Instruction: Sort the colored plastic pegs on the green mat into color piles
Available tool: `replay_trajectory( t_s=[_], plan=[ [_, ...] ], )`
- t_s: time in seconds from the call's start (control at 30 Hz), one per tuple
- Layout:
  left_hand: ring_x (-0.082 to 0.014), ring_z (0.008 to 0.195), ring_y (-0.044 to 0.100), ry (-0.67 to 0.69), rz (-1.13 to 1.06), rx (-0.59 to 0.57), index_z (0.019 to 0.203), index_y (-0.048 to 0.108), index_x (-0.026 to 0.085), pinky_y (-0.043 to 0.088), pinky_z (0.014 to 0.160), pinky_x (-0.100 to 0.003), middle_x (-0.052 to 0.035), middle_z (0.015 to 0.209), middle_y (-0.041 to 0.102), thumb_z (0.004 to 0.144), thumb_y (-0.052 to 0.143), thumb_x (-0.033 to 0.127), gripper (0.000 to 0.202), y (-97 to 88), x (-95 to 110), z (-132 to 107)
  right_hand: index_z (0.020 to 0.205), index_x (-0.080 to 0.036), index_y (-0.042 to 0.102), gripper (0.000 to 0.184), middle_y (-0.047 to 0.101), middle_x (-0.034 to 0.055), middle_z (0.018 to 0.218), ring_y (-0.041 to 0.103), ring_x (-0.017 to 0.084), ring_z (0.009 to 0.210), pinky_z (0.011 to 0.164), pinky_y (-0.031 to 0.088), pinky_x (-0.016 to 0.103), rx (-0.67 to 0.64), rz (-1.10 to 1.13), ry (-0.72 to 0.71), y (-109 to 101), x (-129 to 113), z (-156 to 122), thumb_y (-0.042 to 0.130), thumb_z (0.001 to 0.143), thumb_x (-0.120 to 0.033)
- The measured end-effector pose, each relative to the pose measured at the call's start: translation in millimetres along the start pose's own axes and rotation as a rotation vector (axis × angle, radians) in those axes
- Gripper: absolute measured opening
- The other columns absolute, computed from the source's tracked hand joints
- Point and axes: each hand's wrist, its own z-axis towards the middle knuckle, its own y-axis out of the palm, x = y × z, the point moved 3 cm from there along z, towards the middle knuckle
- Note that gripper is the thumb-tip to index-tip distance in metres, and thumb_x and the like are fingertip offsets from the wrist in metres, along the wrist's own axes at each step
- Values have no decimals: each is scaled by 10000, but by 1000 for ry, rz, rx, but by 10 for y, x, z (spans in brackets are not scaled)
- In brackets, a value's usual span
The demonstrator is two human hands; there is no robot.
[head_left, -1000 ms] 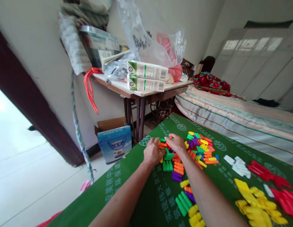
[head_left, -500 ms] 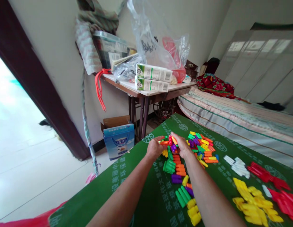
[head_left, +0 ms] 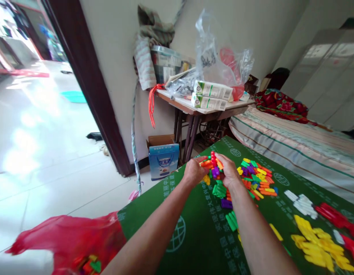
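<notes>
Over the far part of a green board (head_left: 200, 229), my left hand (head_left: 193, 170) and my right hand (head_left: 229, 169) are raised close together. Both are closed around a cluster of plastic building pieces (head_left: 215, 172), coloured red, orange, purple and green. Red pieces stick up between the hands, and orange ones lie against the fingers on both sides. How the pieces join cannot be made out. Just below the hands lie grouped green pieces (head_left: 219, 190) and purple pieces (head_left: 226, 203). A mixed-colour pile (head_left: 257, 177) spreads to the right of my right hand. My right forearm hides some pieces.
White pieces (head_left: 302, 204), yellow pieces (head_left: 320, 244) and red pieces (head_left: 335, 217) lie at the right. A red plastic bag (head_left: 76, 233) hangs at the near left. Beyond stand a blue box (head_left: 163, 162), a cluttered table (head_left: 191, 110) and a bed (head_left: 265, 126).
The whole view has swung left, so the scene sits further right and the red bag shows more. Both hands still hold the cluster, with its red part now standing more upright.
</notes>
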Motion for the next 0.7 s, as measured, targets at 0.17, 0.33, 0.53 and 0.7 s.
replay_trajectory(
  t_s=[0.17, 0.33, 0.53, 0.7],
  plan=[
    [-161, 722, 643, -29, 46, 95, 1174, 652, 151, 482, 608, -222, -66, 910, 724, 609, 679, 102, 568, -725, -102, -531, 844, -170, 719, 377, 707, 5, 750, 619, 134, 652, 562, 471, 213, -122, 45, -23, 610, 160, -522, 770, 553, -405],
    [-154, 627, 620, -85, -26, 225, 1179, 643, 139, 475, 561, -241, -37, 825, 725, 601, 681, 161, 580, -1742, -351, -1226, 850, -157, 709, 389, 685, 6, 732, 599, 130, 635, 570, 463, 219, -315, 75, 27, 1551, 529, -1179, 743, 587, -441],
    [-182, 565, 618, -391, -214, 331, 1121, 650, 140, 484, 560, -287, 8, 628, 676, 517, 764, 271, 629, -2738, -874, -2145, 872, -186, 674, 389, 663, -8, 725, 586, 144, 655, 566, 458, 213, -529, -43, 258, 2586, 1485, -2010, 674, 644, -501],
    [-168, 526, 599, -637, -322, 363, 790, 684, 143, 456, 530, -270, -10, 623, 680, 475, 756, 281, 351, -2947, -1768, -2847, 728, -216, 642, 232, 595, -18, 597, 547, 145, 550, 475, 435, 227, -658, -223, 379, 2768, 2503, -2640, 580, 729, -440]
  ],
)
